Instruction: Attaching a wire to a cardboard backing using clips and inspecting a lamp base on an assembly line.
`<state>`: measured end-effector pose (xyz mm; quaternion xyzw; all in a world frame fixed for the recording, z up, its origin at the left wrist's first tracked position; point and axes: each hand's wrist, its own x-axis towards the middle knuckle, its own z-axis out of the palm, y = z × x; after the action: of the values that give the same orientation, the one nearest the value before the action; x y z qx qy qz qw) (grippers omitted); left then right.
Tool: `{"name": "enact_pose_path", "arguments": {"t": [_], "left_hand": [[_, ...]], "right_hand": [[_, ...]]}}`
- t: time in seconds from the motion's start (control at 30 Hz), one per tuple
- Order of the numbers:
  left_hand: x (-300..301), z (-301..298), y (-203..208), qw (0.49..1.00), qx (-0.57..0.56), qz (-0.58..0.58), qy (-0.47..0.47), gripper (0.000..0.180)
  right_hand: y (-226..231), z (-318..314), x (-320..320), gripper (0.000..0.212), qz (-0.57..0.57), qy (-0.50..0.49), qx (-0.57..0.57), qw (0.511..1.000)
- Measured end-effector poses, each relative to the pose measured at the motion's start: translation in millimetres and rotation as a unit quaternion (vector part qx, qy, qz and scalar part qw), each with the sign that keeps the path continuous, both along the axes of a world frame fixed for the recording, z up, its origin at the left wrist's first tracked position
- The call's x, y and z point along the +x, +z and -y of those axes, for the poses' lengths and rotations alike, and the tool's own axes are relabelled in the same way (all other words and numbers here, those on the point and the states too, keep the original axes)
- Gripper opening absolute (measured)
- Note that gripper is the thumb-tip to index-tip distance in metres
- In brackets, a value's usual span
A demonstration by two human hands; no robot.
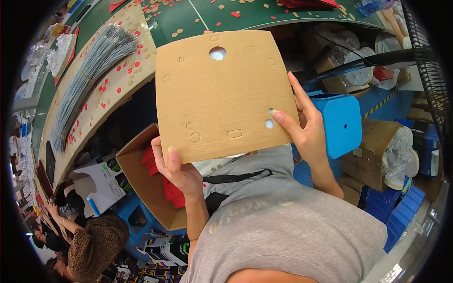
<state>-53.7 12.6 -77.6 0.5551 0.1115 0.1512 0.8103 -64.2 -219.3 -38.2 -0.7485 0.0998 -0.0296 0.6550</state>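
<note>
A square sheet of brown corrugated cardboard [217, 94] is held up in front of me by both hands. One large round hole pierces it near the far edge, and a smaller one opens near its right side; several circles and rectangles are scored but still filled. My left hand [177, 172] grips the near left corner, thumb on top. On the right edge, my right hand [304, 120] has its thumb beside the small holes and its fingers along the edge and behind. Below the sheet, small round cardboard bits lie on my lap.
Green table [177, 14] ahead holds scattered red and brown punched bits and a bundle of grey wires [96, 70]. To my left stands an open carton [165, 219] with red sheets. A blue stool [342, 125] and a carton of plastic-wrapped parts [370, 162] are at right. Other people sit at far left.
</note>
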Motion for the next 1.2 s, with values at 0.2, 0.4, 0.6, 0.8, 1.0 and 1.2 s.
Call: {"name": "enact_pose_path", "arguments": {"t": [0.2,0.4,0.6,0.8,1.0,1.2], "left_hand": [[-3.6,-2.8,8.3,0.997,0.019,-0.066,-0.017,0.023],[2.6,-3.0,15.6,0.995,0.008,-0.096,-0.021,0.019],[4.5,-3.1,23.1,0.996,0.022,-0.075,-0.032,0.019],[3.0,-5.7,23.6,0.994,-0.015,-0.101,-0.042,0.019],[-13.7,-18.6,29.9,0.985,0.150,-0.058,-0.067,0.073],[9.1,-41.0,50.2,0.810,0.546,0.061,-0.206,0.049]], "right_hand": [[3.5,-3.0,-2.5,0.071,0.031,0.024,-0.168,0.985],[-5.4,-0.7,-11.7,0.073,0.003,0.020,-0.003,1.000],[-9.2,0.1,-6.5,0.073,0.036,0.014,0.078,0.996],[-2.3,8.2,6.3,0.070,0.011,0.067,0.034,0.997],[-1.7,23.4,25.0,0.071,0.027,0.148,0.047,0.987],[14.7,34.9,43.7,0.070,-0.012,0.204,-0.058,0.977]]}}
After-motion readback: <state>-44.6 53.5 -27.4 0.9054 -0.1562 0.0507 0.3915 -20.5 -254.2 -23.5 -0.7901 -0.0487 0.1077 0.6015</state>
